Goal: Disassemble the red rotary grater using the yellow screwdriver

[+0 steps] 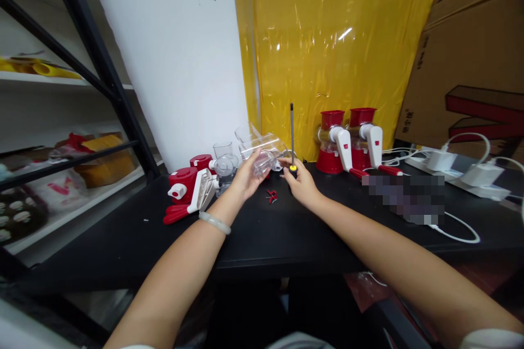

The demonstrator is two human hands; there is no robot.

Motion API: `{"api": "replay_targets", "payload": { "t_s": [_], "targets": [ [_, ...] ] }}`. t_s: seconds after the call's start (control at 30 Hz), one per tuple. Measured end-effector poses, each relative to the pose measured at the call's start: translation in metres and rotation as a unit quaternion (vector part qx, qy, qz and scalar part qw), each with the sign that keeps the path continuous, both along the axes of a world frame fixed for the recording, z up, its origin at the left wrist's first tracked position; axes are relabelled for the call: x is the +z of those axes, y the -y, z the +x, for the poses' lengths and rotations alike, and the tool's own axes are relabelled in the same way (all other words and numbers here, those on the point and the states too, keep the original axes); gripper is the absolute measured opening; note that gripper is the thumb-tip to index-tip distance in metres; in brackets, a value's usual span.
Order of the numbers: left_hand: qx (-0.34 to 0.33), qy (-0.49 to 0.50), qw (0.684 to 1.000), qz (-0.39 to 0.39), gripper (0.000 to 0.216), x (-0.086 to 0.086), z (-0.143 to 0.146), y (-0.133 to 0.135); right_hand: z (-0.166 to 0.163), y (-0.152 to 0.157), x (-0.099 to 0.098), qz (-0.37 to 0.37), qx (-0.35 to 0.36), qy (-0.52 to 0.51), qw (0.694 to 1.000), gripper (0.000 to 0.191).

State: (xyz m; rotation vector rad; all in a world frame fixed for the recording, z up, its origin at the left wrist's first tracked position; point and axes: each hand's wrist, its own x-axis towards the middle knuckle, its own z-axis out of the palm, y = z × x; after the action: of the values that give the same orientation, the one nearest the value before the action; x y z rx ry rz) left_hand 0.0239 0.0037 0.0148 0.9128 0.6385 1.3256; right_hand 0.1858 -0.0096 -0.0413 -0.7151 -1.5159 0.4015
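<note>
My left hand (244, 177) is closed around a clear plastic housing part (264, 152) held just above the black table (254, 234). A pale bangle sits on that wrist. My right hand (302, 181) grips the yellow and black handle of a screwdriver (292, 136), whose shaft points straight up. A small red part (271, 195) lies on the table between my hands. To the left lies a red and white grinder unit (189, 193) on its side, with clear cups (224, 159) behind it.
Two assembled red and white grinders (347, 139) stand at the back right before a yellow plastic sheet. White chargers and cables (454, 169) lie at the right. Cardboard boxes (475, 54) stand behind them. A black metal shelf (73, 163) with goods is at the left.
</note>
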Motion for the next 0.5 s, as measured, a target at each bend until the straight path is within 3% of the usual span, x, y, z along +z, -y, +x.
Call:
{"api": "replay_targets", "payload": {
  "t_s": [0.17,0.33,0.5],
  "targets": [
    [0.016,0.017,0.999,0.037,0.032,0.003,0.001,0.002,-0.002,0.004,0.0,0.021,0.025,0.06,0.998,0.022],
    [0.047,0.032,0.995,0.079,0.049,0.004,-0.001,0.007,0.003,0.004,0.007,-0.111,0.115,0.022,0.987,0.032],
    [0.081,0.07,0.988,0.109,0.053,0.01,-0.006,0.008,0.026,0.0,0.012,-0.174,0.103,0.06,0.977,0.039]
  ]
}}
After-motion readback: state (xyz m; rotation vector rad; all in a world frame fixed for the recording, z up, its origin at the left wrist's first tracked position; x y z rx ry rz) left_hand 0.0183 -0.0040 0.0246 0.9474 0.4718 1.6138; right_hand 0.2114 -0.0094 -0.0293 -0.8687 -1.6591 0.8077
